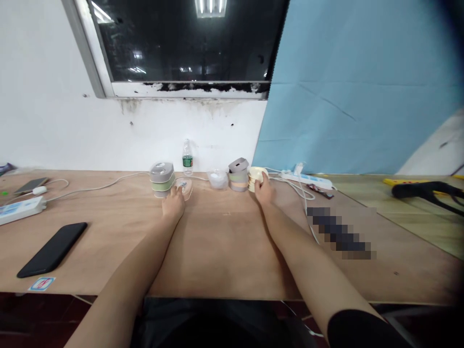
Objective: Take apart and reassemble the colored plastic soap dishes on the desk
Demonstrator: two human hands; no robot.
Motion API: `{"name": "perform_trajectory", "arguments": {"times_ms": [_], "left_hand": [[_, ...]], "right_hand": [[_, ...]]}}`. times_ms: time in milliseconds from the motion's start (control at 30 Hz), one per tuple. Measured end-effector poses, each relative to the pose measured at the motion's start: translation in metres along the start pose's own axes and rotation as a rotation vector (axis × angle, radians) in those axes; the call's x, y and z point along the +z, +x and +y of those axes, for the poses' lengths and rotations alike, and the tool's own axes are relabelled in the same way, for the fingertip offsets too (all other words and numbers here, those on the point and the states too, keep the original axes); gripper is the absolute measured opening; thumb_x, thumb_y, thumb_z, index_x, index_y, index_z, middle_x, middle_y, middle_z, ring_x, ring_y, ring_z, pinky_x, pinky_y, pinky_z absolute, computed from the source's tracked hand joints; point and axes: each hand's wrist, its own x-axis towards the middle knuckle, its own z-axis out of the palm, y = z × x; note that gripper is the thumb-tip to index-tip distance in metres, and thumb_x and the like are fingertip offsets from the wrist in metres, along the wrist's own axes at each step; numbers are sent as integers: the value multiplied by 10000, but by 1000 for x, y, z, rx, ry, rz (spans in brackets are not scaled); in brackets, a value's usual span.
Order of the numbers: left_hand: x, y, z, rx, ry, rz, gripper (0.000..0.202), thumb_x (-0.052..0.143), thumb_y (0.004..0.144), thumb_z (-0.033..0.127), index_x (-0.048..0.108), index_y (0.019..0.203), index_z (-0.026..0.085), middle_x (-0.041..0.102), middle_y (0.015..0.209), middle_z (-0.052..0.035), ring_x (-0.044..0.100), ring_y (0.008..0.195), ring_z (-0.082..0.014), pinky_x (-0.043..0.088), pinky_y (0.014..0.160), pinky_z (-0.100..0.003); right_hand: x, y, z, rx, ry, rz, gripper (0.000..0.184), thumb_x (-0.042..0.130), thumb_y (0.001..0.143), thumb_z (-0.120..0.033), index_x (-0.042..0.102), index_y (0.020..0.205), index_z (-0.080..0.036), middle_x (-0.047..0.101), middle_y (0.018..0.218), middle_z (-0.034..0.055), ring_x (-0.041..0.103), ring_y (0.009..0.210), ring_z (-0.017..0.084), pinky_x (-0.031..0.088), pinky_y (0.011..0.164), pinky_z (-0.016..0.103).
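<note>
My workspace is a wooden tabletop [224, 261], its far edge against a white wall, with a blue sheet [348, 72] hanging at the right and a dark window [188, 48] above the middle. Two white power strips lie at either side: the left power strip [21, 210] at the table's left edge, the right power strip [311, 181] at the back beneath the sheet. A black smartphone [52, 249] lies face unseen at the near left. A clear bottle [187, 159] with a green label stands upright against the wall. My left hand [174, 203] reaches to the back, just right of a grey-and-green container stack [162, 182]; its fingers are bent and close together at a small peach container [187, 188], and I cannot tell whether they grip it. My right hand [266, 190] is set against a cream container stack [255, 172], thumb and fingers parted a little at its near right side; whether they hold it fast I cannot tell. Just left of this stack, a multicoloured container stack [238, 181] bears a tilted grey piece on top. Between my hands, near that stack, sits a clear bowl [217, 180]. Smallest is a square sticker [41, 283] at the table's near edge.
</note>
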Motion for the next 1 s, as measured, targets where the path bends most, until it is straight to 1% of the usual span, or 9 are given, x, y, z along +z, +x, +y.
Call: {"name": "perform_trajectory", "arguments": {"times_ms": [133, 233, 300, 367, 500, 567, 667, 833, 1000], "left_hand": [[-1, 0, 4, -20, -10, 23, 449, 343, 935, 267, 429, 1374, 229, 438, 1394, -138, 598, 1048, -272, 468, 887, -410], [-4, -1, 6, -19, -34, 7, 452, 373, 922, 292, 432, 1366, 230, 431, 1399, -137, 590, 1069, -279, 479, 872, -406], [-6, -2, 6, -16, -52, -5, 464, 388, 916, 307, 423, 1372, 228, 423, 1405, -144, 582, 1085, -284, 480, 873, -405], [-7, -2, 6, -12, -68, -11, 477, 400, 909, 318, 420, 1376, 222, 411, 1414, -154, 578, 1094, -297, 479, 874, -417], [-8, -3, 6, -20, -87, -14, 494, 410, 902, 325, 416, 1383, 215, 384, 1434, -167, 563, 1115, -316, 479, 876, -442], [-7, -4, 6, -25, -89, -13, 512, 428, 896, 339, 403, 1391, 213, 379, 1440, -166, 551, 1134, -317, 478, 882, -436], [-5, -5, 6, -3, -98, -2, 539, 457, 887, 374, 387, 1395, 210, 373, 1447, -162, 531, 1168, -321, 471, 901, -426], [0, -5, 4, -4, -115, 7, 564, 466, 884, 428, 374, 1395, 207, 361, 1456, -168, 531, 1169, -324, 460, 916, -430], [2, -5, 1, 10, -130, 0, 608, 479, 870, 459, 359, 1402, 191, 346, 1470, -169, 525, 1178, -334, 447, 935, -445]], "right_hand": [[3, 0, -5, -18, -21, -60, 455, 375, 898, -282, 482, 1320, -149, 671, 959, 137, 589, 822, 238, 403, 730, 307], [0, -1, -5, 32, -12, -47, 406, 387, 892, -262, 509, 1259, -141, 671, 925, 128, 584, 803, 228, 399, 716, 295], [-2, -2, -4, 53, 4, -39, 391, 403, 885, -272, 513, 1235, -139, 669, 882, 116, 582, 791, 229, 400, 713, 297], [-3, -3, -3, 54, 24, -33, 416, 418, 877, -295, 493, 1257, -144, 666, 864, 107, 581, 792, 236, 405, 719, 309], [-3, -4, -3, 43, 38, -34, 500, 432, 860, -289, 443, 1335, -132, 659, 951, 136, 581, 834, 250, 414, 753, 335], [-4, -5, -3, 52, 27, -49, 474, 433, 858, -272, 473, 1308, -129, 657, 958, 139, 580, 840, 248, 414, 760, 335], [-5, -7, -3, 93, 23, -52, 399, 438, 870, -297, 525, 1227, -141, 657, 910, 123, 580, 812, 240, 410, 738, 322], [-9, -9, -1, 155, 103, -2, 317, 426, 868, -291, 521, 1146, -171, 653, 886, 97, 589, 792, 223, 404, 719, 299], [-14, -10, -1, 245, 236, 127, 340, 407, 845, -289, 440, 1160, -164, 658, 858, 81, 610, 808, 225, 412, 736, 302]]}}
